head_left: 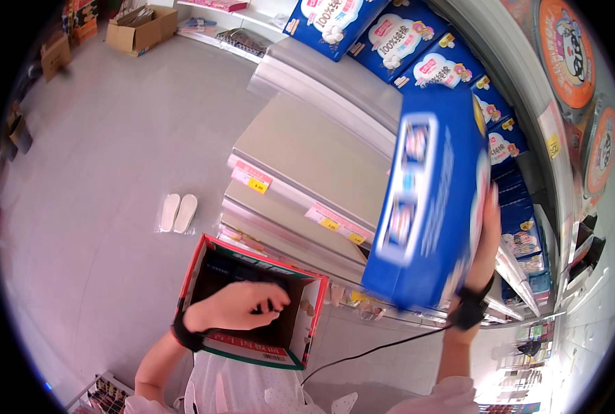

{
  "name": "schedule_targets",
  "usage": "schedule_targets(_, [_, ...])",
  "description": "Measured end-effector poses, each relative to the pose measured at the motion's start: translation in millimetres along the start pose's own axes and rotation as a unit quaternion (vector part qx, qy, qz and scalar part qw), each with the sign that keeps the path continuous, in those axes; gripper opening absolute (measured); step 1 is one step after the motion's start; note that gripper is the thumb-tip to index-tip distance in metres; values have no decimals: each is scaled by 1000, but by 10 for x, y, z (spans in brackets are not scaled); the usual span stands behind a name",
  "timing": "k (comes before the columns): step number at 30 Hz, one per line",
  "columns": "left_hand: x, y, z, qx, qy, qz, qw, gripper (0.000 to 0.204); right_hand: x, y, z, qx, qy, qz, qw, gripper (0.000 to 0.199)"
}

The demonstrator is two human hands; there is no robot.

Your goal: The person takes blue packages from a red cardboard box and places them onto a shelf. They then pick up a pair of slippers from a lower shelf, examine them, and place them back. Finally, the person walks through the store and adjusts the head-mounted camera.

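Observation:
My right hand (485,241) holds a large blue package (428,200) upright, lifted in front of the shelves; the package is blurred. My left hand (242,305) reaches into an open cardboard box (300,341) with red and green edges, fingers curled near its dark inside; what they touch is hidden. Both wrists wear black bands, and a black cable runs from the right one. More blue packages (397,38) stand in a row on the upper shelf.
Grey shelf boards (307,148) with pink and yellow price tags step down at the centre. A wrapped pair of white slippers (178,212) lies on the grey floor. Cardboard boxes (142,27) sit at the far left. Round orange signs (566,52) hang at the upper right.

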State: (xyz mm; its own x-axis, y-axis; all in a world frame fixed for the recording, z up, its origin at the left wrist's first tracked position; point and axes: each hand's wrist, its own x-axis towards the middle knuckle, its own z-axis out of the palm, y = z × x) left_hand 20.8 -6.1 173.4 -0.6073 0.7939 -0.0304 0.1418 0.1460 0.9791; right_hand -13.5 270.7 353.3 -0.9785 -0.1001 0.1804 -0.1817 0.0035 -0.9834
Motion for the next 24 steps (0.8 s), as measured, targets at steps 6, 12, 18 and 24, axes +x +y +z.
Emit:
schedule_targets(6, [493, -1207, 724, 475, -156, -253, 828, 32, 1166, -540, 162, -49, -30, 22, 998, 54])
schedule_targets(12, [755, -2434, 1175, 545, -8, -376, 749, 39, 1623, -515, 266, -375, 20, -159, 913, 46])
schedule_targets(18, [367, -3014, 1222, 489, -134, -330, 797, 48, 1085, -607, 316, -608, 81, -303, 730, 42])
schedule_targets(24, [456, -3033, 1140, 507, -16, -296, 809, 43, -210, -193, 402, -668, 77, -233, 703, 35])
